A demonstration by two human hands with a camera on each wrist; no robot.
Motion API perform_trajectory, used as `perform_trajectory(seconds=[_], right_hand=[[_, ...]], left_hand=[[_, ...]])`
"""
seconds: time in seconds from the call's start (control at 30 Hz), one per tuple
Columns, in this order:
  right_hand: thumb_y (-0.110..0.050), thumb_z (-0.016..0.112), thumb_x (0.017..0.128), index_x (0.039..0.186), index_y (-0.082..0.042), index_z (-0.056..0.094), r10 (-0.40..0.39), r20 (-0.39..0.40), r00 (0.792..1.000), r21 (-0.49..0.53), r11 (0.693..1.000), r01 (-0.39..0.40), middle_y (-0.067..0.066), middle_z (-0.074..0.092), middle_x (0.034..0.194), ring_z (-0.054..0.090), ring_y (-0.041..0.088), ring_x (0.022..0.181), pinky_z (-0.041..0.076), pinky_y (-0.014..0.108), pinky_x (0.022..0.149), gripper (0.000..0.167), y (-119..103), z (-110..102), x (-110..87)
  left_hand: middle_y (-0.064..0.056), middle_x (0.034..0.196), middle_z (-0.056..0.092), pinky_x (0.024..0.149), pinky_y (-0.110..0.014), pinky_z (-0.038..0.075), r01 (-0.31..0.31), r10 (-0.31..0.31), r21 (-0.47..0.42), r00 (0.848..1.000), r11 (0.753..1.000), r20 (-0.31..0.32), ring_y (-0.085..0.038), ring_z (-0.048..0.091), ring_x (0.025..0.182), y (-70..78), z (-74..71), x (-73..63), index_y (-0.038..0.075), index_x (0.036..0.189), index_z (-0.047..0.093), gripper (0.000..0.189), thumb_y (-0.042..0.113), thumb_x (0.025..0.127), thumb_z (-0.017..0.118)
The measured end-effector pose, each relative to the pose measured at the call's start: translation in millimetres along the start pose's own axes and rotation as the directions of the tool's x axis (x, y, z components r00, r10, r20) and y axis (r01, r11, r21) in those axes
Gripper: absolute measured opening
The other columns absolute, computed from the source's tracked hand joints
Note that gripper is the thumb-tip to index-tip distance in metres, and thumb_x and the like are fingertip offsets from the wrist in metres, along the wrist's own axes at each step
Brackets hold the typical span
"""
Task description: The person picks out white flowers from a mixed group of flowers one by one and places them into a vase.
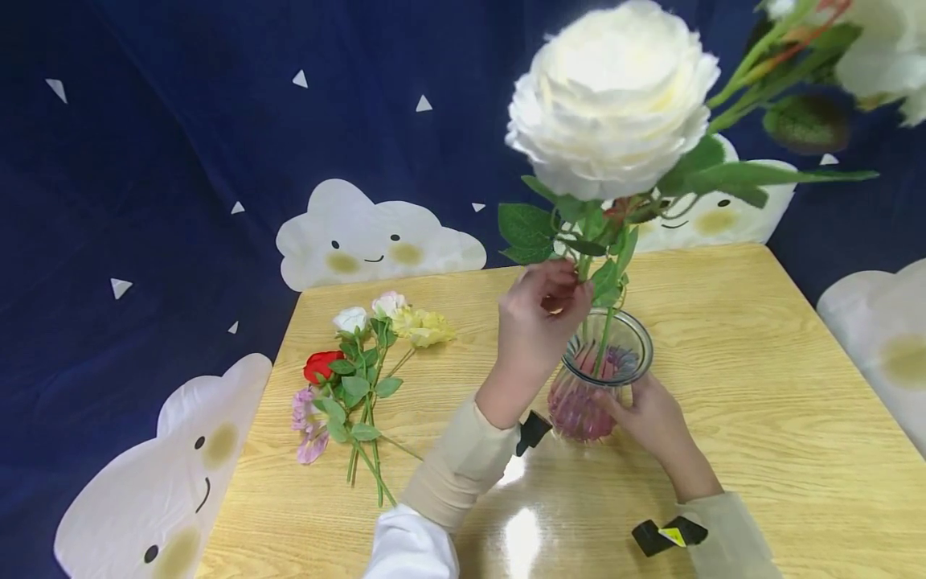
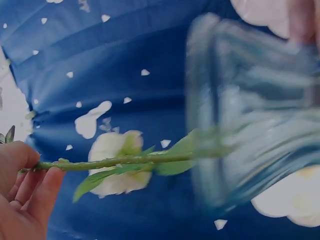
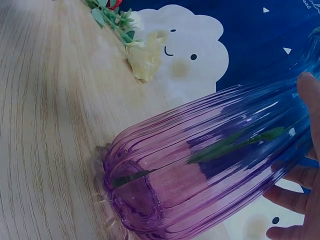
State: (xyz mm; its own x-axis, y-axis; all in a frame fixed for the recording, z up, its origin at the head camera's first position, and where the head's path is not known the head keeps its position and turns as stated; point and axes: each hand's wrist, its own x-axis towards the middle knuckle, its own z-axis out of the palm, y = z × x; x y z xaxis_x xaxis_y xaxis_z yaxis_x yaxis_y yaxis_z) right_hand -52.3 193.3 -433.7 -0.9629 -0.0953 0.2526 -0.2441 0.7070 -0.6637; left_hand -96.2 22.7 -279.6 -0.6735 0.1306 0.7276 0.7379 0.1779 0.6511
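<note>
A ribbed glass vase [image 1: 582, 402], pink toward its base, stands on the table. My right hand [image 1: 654, 422] grips its side, with fingers wrapped around the glass in the right wrist view. Green stems [image 1: 606, 342] run down through the vase's mouth; in the right wrist view, a leafy stem [image 3: 220, 150] shows inside. My left hand [image 1: 538, 310] pinches a flower stem [image 2: 115, 162] just above the rim. A large white flower [image 1: 615, 100] rises over that hand, and another white flower [image 1: 886, 60] leans out at the upper right, partly cut off by the frame.
Left of the vase lies a bunch of artificial flowers: a red flower [image 1: 322, 367], a purple flower [image 1: 309, 426], a yellow flower [image 1: 423, 327] and pale ones. Behind the wooden table [image 1: 760, 386] hangs a dark blue cloth [image 1: 181, 104] with smiling clouds.
</note>
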Motion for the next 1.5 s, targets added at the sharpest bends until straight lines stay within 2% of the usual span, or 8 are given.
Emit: perform_trajectory(seconds=[0.13, 0.27, 0.53, 0.63, 0.77, 0.87, 1.1, 1.5], right_hand=[[-0.031, 0.064, 0.082, 0.132, -0.001, 0.033, 0.009, 0.015, 1.0, -0.008, 1.0, -0.009, 0.028, 0.045, 0.124, 0.046, 0.046, 0.108, 0.04, 0.057, 0.08, 0.066, -1, 0, -0.1], [-0.036, 0.061, 0.083, 0.135, 0.001, 0.029, 0.052, 0.05, 0.997, -0.005, 0.999, -0.052, 0.03, 0.04, 0.127, 0.042, 0.046, 0.111, 0.037, 0.057, 0.084, 0.071, -1, -1, 0.8], [-0.036, 0.062, 0.082, 0.132, 0.004, 0.032, 0.056, 0.035, 0.998, 0.018, 0.998, -0.057, 0.03, 0.041, 0.126, 0.043, 0.047, 0.109, 0.036, 0.057, 0.085, 0.071, -2, 0, 1.5], [-0.035, 0.062, 0.082, 0.131, 0.003, 0.033, 0.045, 0.031, 0.999, 0.017, 0.999, -0.045, 0.03, 0.041, 0.126, 0.043, 0.047, 0.11, 0.036, 0.057, 0.085, 0.069, 0, 1, 1.6], [-0.031, 0.062, 0.083, 0.13, 0.002, 0.034, 0.016, 0.029, 0.999, 0.025, 1.0, -0.017, 0.029, 0.042, 0.126, 0.042, 0.047, 0.111, 0.035, 0.058, 0.086, 0.064, 3, 2, 2.9], [-0.03, 0.063, 0.083, 0.131, 0.002, 0.034, 0.015, 0.032, 0.999, 0.038, 0.999, -0.016, 0.028, 0.041, 0.127, 0.041, 0.046, 0.112, 0.034, 0.057, 0.087, 0.065, 3, 2, 3.3], [-0.036, 0.06, 0.084, 0.136, 0.003, 0.025, 0.092, 0.076, 0.993, 0.021, 0.995, -0.094, 0.031, 0.038, 0.128, 0.04, 0.048, 0.112, 0.035, 0.058, 0.086, 0.074, 1, 0, 0.4], [-0.029, 0.059, 0.083, 0.136, 0.003, 0.024, 0.097, 0.08, 0.992, -0.009, 0.995, -0.097, 0.032, 0.035, 0.13, 0.041, 0.049, 0.11, 0.037, 0.058, 0.084, 0.071, -3, -1, -0.5]], left_hand=[[-0.013, 0.082, 0.061, 0.063, -0.013, 0.047, 0.143, -0.142, -0.001, 0.986, 0.99, 0.09, -0.012, 0.061, 0.068, -9.6, 9.9, -6.0, -0.005, 0.092, 0.056, 0.016, -0.002, 0.078, 0.064], [-0.009, 0.083, 0.062, 0.062, -0.011, 0.047, 0.275, -0.28, 0.052, 0.947, 0.96, 0.158, -0.006, 0.06, 0.067, -18.6, 16.8, -11.3, -0.003, 0.093, 0.058, 0.016, 0.002, 0.079, 0.064], [-0.006, 0.081, 0.06, 0.06, -0.007, 0.043, 0.371, -0.417, 0.215, 0.877, 0.903, 0.238, -0.004, 0.058, 0.066, -33.3, 22.2, -24.6, -0.001, 0.089, 0.059, 0.015, 0.01, 0.081, 0.065], [-0.001, 0.083, 0.063, 0.062, -0.01, 0.044, 0.304, -0.396, 0.344, 0.887, 0.889, 0.238, -0.006, 0.059, 0.073, -33.3, 19.9, -29.4, 0.005, 0.089, 0.063, 0.013, 0.015, 0.082, 0.064], [0.006, 0.081, 0.066, 0.076, -0.021, 0.043, 0.168, -0.31, 0.511, 0.928, 0.843, 0.206, -0.007, 0.058, 0.074, -32.0, 14.6, -33.0, 0.013, 0.093, 0.065, 0.014, 0.022, 0.082, 0.061], [0.005, 0.081, 0.066, 0.087, -0.029, 0.04, 0.145, -0.285, 0.532, 0.939, 0.834, 0.191, -0.008, 0.058, 0.073, -33.1, 10.9, -34.8, 0.013, 0.094, 0.065, 0.015, 0.021, 0.083, 0.06], [0.003, 0.091, 0.063, 0.081, -0.029, 0.043, 0.133, -0.277, 0.558, 0.944, 0.819, 0.181, -0.014, 0.058, 0.083, -38.3, 4.2, -39.8, 0.014, 0.092, 0.066, 0.013, 0.021, 0.083, 0.059], [0.001, 0.094, 0.064, 0.07, -0.029, 0.046, 0.208, -0.347, 0.59, 0.929, 0.78, 0.13, -0.014, 0.06, 0.082, -63.2, -14.0, -57.6, 0.013, 0.091, 0.066, 0.015, 0.022, 0.084, 0.056]])
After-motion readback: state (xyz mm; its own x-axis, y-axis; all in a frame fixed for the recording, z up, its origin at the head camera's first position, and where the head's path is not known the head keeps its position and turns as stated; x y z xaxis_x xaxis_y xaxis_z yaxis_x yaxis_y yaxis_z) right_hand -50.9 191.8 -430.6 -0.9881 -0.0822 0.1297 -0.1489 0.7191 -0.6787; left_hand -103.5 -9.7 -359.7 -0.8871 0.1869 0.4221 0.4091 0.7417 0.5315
